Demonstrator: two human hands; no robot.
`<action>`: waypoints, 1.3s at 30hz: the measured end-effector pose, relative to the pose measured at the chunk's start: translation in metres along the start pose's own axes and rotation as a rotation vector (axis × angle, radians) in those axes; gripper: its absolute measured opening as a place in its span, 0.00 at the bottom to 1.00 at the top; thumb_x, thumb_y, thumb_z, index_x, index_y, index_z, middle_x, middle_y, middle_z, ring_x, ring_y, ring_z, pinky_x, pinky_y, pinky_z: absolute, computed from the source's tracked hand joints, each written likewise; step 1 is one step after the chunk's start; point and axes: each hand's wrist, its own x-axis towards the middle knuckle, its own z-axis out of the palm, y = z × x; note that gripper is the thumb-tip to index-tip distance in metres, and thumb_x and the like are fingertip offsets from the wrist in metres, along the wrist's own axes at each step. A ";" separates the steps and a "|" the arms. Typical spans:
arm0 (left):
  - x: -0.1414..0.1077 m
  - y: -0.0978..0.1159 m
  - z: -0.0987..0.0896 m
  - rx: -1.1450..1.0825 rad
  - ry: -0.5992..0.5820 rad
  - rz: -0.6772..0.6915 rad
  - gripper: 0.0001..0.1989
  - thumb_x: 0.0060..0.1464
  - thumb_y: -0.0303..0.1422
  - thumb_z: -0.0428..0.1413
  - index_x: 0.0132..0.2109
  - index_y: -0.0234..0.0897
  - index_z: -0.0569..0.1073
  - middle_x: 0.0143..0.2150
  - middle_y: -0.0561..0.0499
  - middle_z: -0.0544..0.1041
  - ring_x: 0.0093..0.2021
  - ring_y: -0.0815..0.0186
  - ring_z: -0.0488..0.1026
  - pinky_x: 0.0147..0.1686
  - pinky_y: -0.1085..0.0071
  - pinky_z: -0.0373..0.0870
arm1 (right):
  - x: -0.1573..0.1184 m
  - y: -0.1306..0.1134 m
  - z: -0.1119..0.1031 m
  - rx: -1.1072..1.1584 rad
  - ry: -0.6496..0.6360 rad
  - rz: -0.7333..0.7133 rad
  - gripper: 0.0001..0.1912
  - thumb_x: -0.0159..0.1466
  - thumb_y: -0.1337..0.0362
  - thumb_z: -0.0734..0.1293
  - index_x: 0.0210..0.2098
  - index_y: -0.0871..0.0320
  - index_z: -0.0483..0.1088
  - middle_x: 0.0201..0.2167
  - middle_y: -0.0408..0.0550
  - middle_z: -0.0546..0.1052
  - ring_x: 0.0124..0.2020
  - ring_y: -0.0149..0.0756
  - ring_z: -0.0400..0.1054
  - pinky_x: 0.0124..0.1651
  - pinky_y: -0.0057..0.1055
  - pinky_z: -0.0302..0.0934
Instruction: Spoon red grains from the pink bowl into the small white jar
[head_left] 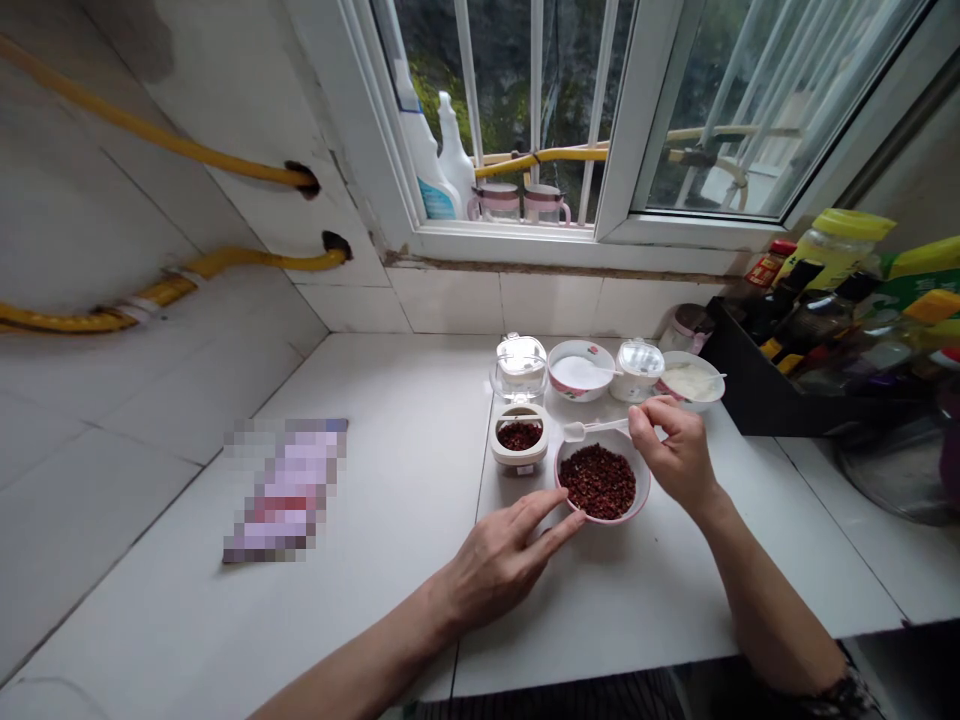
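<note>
Right hand [671, 455], right of center in the frame: grip closed on the handle of a small white spoon [576, 431], whose head is held at the far rim of a pink-edged bowl [644, 488]; whether the rim is touched cannot be told. Left hand [501, 562], lower center: grip unclenched, fingers extended, two fingertips laid against the near left rim of the same bowl. The bowl is placed just right of center, partly filled with dark red, dried-looking bits [598, 482]. Just left of it, an open white container [519, 459] is seen, with similar bits inside. Behind these, a row is formed along the desk [390, 600]: clear-topped ware [521, 352] (overlapped, so hard to separate), a flowered bowl [559, 386] of white grains, a lidded white container [637, 384] and a second bowl [701, 402] with pale contents and a utensil. At center left, a purplish packet [285, 495] is laid flat, its print blurred out. At the right edge, bottles are crowded into a black bin [757, 405]. Two white bottles [454, 155] are stood by the window, upper center; yellow hoses [217, 155] are run through the wall, upper left.
</note>
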 end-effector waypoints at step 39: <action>0.000 0.000 0.000 0.006 -0.006 -0.005 0.24 0.58 0.16 0.45 0.58 0.33 0.70 0.55 0.38 0.71 0.54 0.61 0.73 0.46 0.66 0.80 | 0.001 0.006 0.013 0.474 -0.125 0.542 0.25 0.65 0.47 0.61 0.18 0.56 0.62 0.14 0.41 0.65 0.18 0.29 0.58 0.25 0.29 0.54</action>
